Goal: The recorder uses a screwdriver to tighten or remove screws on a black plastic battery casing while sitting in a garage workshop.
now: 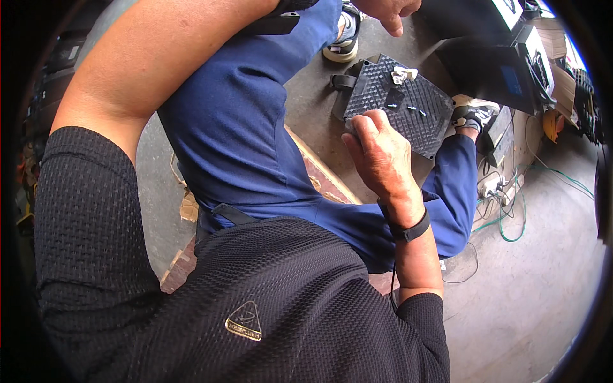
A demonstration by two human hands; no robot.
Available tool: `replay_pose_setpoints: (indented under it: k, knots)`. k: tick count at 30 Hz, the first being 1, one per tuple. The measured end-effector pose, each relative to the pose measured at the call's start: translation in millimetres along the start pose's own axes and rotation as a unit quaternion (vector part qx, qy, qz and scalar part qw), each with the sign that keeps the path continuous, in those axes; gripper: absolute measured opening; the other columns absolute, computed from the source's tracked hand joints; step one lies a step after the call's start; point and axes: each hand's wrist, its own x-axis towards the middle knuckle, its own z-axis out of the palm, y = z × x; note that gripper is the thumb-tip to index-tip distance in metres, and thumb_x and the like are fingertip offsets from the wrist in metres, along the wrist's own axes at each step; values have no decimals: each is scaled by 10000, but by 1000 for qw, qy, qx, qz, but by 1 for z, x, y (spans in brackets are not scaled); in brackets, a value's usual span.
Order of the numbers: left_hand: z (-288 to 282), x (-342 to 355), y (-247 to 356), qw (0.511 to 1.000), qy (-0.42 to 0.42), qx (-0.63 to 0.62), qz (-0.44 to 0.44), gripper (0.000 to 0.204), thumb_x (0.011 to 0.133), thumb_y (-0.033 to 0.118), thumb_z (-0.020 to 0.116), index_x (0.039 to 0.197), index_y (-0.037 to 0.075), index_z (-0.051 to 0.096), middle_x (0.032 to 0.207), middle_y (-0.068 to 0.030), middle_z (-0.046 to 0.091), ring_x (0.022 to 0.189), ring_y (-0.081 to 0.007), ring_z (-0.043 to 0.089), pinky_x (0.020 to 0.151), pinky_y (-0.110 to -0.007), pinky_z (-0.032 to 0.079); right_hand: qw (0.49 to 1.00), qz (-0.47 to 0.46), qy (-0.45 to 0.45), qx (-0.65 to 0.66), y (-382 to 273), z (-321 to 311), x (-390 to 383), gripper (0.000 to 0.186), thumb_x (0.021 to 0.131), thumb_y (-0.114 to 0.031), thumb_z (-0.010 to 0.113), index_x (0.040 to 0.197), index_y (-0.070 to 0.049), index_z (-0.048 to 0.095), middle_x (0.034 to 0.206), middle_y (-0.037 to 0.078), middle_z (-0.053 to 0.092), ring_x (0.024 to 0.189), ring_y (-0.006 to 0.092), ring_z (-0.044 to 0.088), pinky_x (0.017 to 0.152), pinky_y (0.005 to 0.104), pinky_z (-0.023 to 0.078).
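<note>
My left hand (388, 13) is partly cut off at the top edge, index finger pointing down, nothing visible in it. My right hand (377, 153) has its fingers curled just before a black patterned board (433, 134); whatever is between them, if anything, is hidden. On the board lie a crumpled white item (403, 75), a small dark square (394, 96) and several small screws (412, 108). A black strap (343, 82) sticks out at its left side. My legs (233, 127) are bent either side, with shoes beside the board.
Black boxy units (511, 64) with cables stand at upper right, beside cardboard (562, 89). A power strip (490, 186) with green and dark wires lies on the concrete floor (530, 287) at right. A worn wooden board (335, 185) is under me; dark clutter lines the far left.
</note>
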Motion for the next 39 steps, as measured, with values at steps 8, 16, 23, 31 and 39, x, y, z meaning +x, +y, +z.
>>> replay_pose_setpoints:
  k: [8,16,23,31,39]
  knots:
    - [-6,-26,38,998,44,-1,-42,364,823,330,761,907,-24,744,853,-224,721,830,-345,718,775,-448,570,1000,-12,19,19,1,-2,-5,313,728,1,672,1027,-48,594,932,135,583,850,341,614,751,428,507]
    - [79,-28,85,875,368,-283,-139,341,893,304,753,1028,-7,707,833,-117,713,747,-237,677,717,-360,536,988,-30,153,1,9,15,-9,284,717,-19,659,990,-46,585,920,148,574,814,347,585,751,459,495]
    - [259,-63,102,599,344,-489,-533,479,972,452,631,930,-12,744,849,-162,745,774,-249,689,749,-417,534,990,-3,136,39,5,15,-7,313,730,-20,664,1033,-53,592,940,159,560,851,360,580,753,460,494]
    - [250,-34,98,538,306,-665,-419,608,1005,580,564,935,-11,690,853,-47,624,811,-169,521,762,-370,466,994,-9,103,27,8,3,-7,216,786,-18,691,988,-54,625,959,125,594,887,333,597,774,444,506]
    - [280,-21,90,456,390,-714,-361,542,1007,510,589,1108,-6,719,1022,-87,708,943,-170,584,862,-351,473,994,-8,105,12,-1,5,-3,275,781,-16,705,1041,-58,625,1024,124,616,884,335,616,765,425,526]
